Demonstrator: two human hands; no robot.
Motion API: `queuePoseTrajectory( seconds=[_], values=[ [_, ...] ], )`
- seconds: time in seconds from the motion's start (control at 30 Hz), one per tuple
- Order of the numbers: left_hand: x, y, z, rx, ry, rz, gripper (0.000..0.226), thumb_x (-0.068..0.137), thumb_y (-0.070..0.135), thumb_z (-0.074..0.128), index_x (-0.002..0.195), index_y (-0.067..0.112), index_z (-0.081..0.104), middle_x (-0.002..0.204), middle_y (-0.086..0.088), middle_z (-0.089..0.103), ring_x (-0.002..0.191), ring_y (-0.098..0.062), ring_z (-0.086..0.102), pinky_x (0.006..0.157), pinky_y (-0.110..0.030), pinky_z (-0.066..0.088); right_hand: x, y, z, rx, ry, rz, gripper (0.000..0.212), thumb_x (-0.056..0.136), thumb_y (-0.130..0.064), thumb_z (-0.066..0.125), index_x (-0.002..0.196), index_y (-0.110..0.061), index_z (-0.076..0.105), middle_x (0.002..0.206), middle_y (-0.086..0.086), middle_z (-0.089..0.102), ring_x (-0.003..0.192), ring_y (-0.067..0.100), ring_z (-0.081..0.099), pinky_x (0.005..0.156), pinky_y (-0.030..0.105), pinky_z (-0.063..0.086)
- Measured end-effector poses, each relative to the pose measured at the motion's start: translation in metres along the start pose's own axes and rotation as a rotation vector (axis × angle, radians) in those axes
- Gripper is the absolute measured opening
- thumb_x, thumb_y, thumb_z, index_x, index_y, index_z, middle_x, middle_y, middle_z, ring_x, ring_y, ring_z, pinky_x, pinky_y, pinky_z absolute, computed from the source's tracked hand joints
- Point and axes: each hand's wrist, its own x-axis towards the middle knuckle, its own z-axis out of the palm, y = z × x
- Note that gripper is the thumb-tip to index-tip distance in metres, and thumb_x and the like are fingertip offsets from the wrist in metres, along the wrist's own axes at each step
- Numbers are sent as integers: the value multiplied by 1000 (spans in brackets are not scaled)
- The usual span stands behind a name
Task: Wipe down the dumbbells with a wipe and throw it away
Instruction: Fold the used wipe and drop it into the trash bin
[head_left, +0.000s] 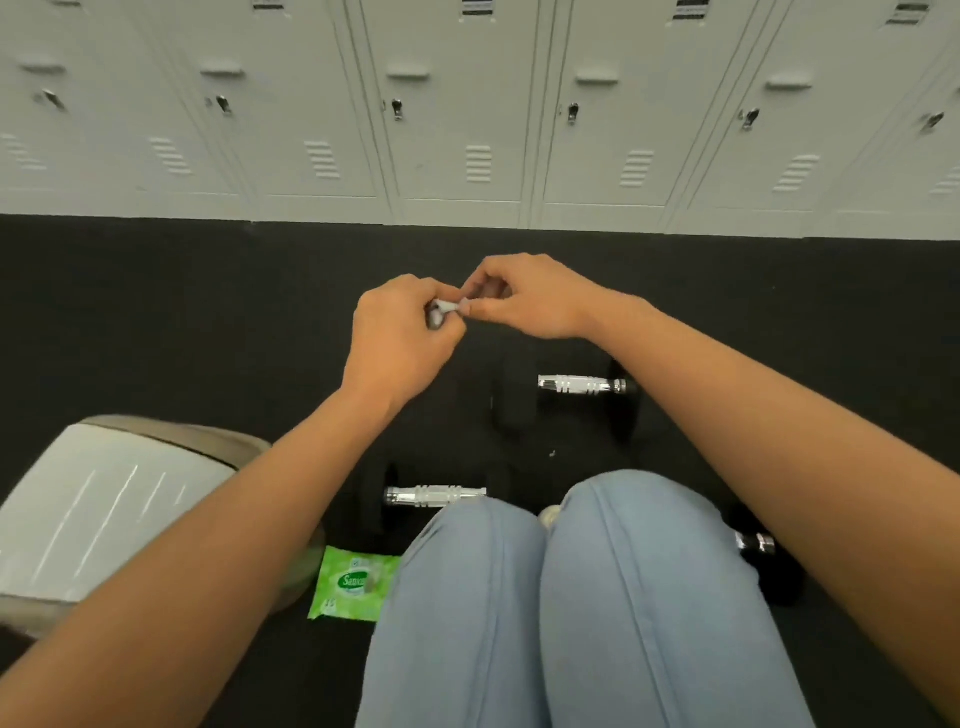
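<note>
A small, balled-up whitish wipe (447, 306) is pinched between my left hand (400, 338) and my right hand (524, 299), held above the black floor; most of it is hidden in my left fist. Below them lies a black dumbbell with a chrome handle (576, 385). A second dumbbell (434, 495) lies nearer, partly behind my left knee. A third dumbbell (756, 543) shows at the right under my right forearm. A green wipe packet (353, 584) lies flat on the floor by my left knee.
A bin with a white liner (98, 509) stands at the left, beside the packet. My knees in blue jeans (571, 597) fill the lower middle. A row of white lockers (467, 119) closes off the far side of the black rubber floor (208, 312).
</note>
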Motion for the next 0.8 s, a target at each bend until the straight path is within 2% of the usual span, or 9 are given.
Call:
queuePoseTrajectory(
  seconds=[0.17,0.3,0.4,0.6,0.73,0.8],
  values=[
    [-37,-34,-63,21,44,-37,18,85,25,65,100,18,72,81,6,63,73,-7,56,68,-22,42,15,-78,13,-155,-129,-121,25,89,-38,60,110,-24,62,99,-9,57,96,8,52,80,24,38],
    [-66,-65,-97,73,51,-102,16,83,23,66,97,18,73,79,5,63,69,-7,54,60,-15,37,22,-124,50,-159,-191,-175,24,87,-33,63,109,-22,62,100,-7,58,94,10,54,79,24,40],
    [-88,-85,-112,110,27,-151,16,82,22,67,96,20,73,76,6,61,68,-6,52,57,-14,35,22,-137,87,-64,-232,-183,26,86,-33,64,110,-22,60,103,-5,60,94,11,56,81,27,45],
    [-121,-124,-111,216,-59,-262,18,82,24,65,98,21,72,84,-2,67,76,-19,60,69,-32,48,24,-146,158,64,-240,-154,25,88,-29,62,110,-19,60,103,-2,60,91,14,57,84,32,49],
    [-136,-143,-106,285,-78,-246,19,83,24,65,99,18,72,85,-4,64,77,-22,60,63,-27,39,27,-149,185,40,-301,-141,27,91,-29,58,115,-16,59,101,-1,54,90,15,53,77,29,44],
    [-141,-152,-102,310,-106,-269,21,84,23,64,102,14,71,89,-6,61,77,-24,60,65,-29,41,28,-149,193,-12,-337,-145,33,92,-26,57,123,-16,56,112,5,55,100,19,55,84,31,45]
  ],
)
